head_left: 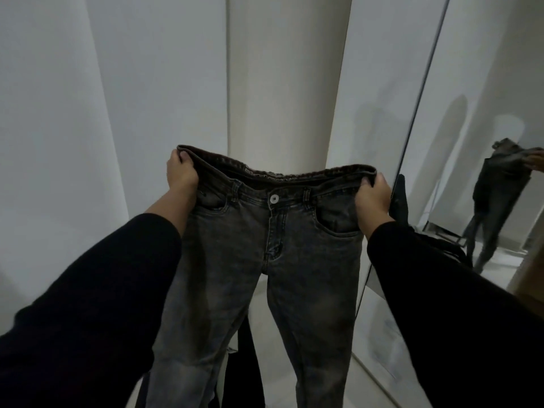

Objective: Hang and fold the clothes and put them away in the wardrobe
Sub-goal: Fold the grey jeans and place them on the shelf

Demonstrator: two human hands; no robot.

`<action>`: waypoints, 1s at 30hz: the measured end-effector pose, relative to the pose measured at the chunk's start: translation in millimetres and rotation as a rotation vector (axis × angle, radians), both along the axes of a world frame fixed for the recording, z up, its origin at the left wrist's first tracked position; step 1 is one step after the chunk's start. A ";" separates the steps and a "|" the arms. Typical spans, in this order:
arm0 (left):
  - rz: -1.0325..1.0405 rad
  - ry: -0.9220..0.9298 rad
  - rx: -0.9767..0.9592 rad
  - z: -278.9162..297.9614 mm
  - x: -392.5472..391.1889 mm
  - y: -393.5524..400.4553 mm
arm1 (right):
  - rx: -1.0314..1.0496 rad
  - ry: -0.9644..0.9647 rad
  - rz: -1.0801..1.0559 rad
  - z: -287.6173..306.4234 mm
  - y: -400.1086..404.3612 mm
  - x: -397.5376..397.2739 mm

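A pair of grey washed jeans hangs front-out in the air, stretched by the waistband between 2 hands, and everything else is placed from them. The left hand pinches the left end of the waistband, thumb on top and fingers curled behind; the right hand grips the right end the same way, sitting a little lower. The 2 legs drop straight below the waistband and run out of view at the bottom edge. Behind the jeans stands a white panelled wall; to their right a mirror reflects the held garment, and dark clothing lies just beyond the right hand.

The step in hand looks like folding. To do it well, level the 2 ends of the waistband first, then bring the hands together so that 1 leg lies squarely on the other, seams matched, before any cross fold. Keep the grip on the band itself, since loose denim would twist.
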State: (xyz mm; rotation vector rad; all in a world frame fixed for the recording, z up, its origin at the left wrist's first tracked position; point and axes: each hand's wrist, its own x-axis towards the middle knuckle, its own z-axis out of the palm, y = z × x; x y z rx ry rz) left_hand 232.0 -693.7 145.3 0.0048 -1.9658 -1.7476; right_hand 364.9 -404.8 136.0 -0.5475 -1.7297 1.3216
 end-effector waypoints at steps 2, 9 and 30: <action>-0.099 0.034 0.113 13.0 -2.7 -0.4 | 0.010 0.067 0.053 10.5 3.2 0.4; -0.483 0.089 0.537 45.0 0.5 10.9 | -0.019 0.166 0.256 42.8 1.0 -0.4; -0.916 0.201 -0.385 41.7 20.9 89.5 | 0.085 -0.083 0.511 18.5 -30.2 -17.4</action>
